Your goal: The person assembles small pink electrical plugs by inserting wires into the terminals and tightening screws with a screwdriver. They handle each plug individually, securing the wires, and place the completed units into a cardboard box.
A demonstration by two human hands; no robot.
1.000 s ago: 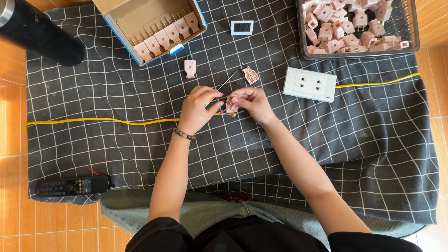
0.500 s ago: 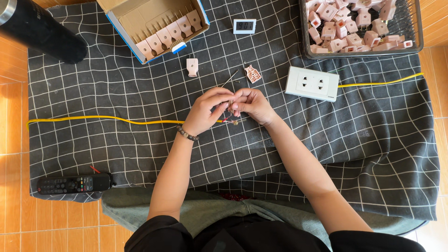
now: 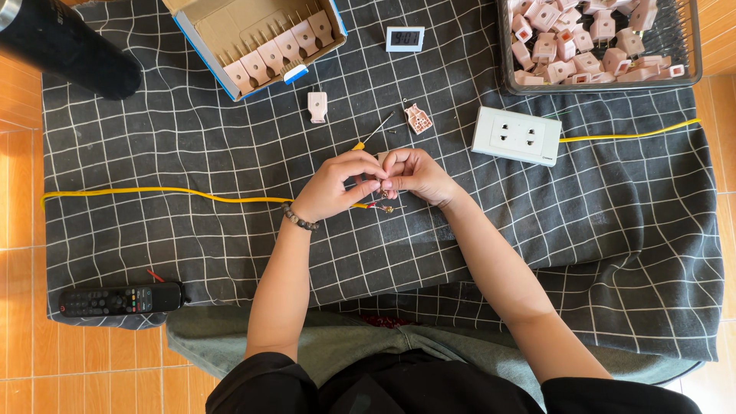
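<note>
Black short sleeves, grey-green trousers, dark beaded bracelet on left wrist.

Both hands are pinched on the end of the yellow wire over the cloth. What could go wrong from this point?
1. Left hand and right hand crowd the yellow wire end, so fingers may hide the bared strands or get pricked.
2. The small screws lie loose on the checked cloth by the screwdriver; a nudge could lose them.
3. The open plug half sits close enough to be knocked.

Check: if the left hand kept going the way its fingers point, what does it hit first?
The left hand points right, straight at the right hand; their fingertips already meet around the yellow wire end. So the right hand first.
</note>
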